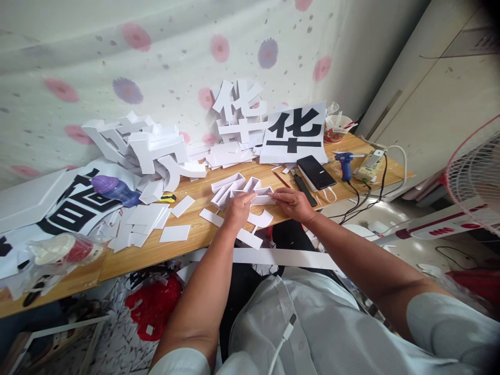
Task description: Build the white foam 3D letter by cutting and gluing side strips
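Observation:
A half-built white foam-board letter shape (239,187) lies on the wooden table (195,245) in front of me. My left hand (237,207) is closed on its near left side, fingers pinching a white strip. My right hand (294,202) presses on the right end of the same strip, fingers bent over it. Loose white strips and cut pieces (250,237) lie under and around both hands.
Finished white 3D characters (148,148) are piled at the back left, and more of these characters (238,112) stand at the back middle. A printed black character sheet (295,133), phone (316,172), blue glue gun (344,164), power strip (371,164), purple bottle (115,188), fan (478,172) at the right.

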### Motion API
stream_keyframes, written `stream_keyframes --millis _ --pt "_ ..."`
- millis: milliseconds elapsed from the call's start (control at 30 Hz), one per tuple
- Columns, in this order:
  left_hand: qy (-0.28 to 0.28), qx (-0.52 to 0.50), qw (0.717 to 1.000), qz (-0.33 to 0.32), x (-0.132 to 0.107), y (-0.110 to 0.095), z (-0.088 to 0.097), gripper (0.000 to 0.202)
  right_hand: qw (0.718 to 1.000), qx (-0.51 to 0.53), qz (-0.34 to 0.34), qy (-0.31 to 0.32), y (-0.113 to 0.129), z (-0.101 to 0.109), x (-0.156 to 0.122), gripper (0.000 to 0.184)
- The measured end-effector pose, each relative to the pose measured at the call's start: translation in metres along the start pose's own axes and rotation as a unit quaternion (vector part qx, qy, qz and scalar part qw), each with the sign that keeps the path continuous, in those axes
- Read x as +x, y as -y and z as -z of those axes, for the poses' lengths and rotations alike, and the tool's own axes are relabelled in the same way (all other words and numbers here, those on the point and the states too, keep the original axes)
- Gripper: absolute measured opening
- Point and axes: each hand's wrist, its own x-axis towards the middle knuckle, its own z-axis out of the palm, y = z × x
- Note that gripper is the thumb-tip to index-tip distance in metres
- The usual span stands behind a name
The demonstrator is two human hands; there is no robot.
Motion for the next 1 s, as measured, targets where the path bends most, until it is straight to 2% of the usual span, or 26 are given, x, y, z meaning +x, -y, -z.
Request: stream_keyframes --millis 267,733,1000 --pt "0.003 0.013 1.0 -0.006 -0.0006 -0.0029 0.0013 0.031 1.0 -0.01 0.001 -0.004 -0.0047 -0.0016 -0.0008 0.031" --pt "0.005 0.008 0.999 -0.032 -0.0013 -0.0081 0.0031 0.034 0.996 -0.035 0.07 -0.034 -0.0042 -0.0027 -0.0005 0.029" --pt "0.014 0.003 0.999 -0.046 -0.0031 -0.0061 0.0014 0.033 0.997 -0.045 0.058 -0.032 -0.0032 -0.003 -0.0007 0.028"
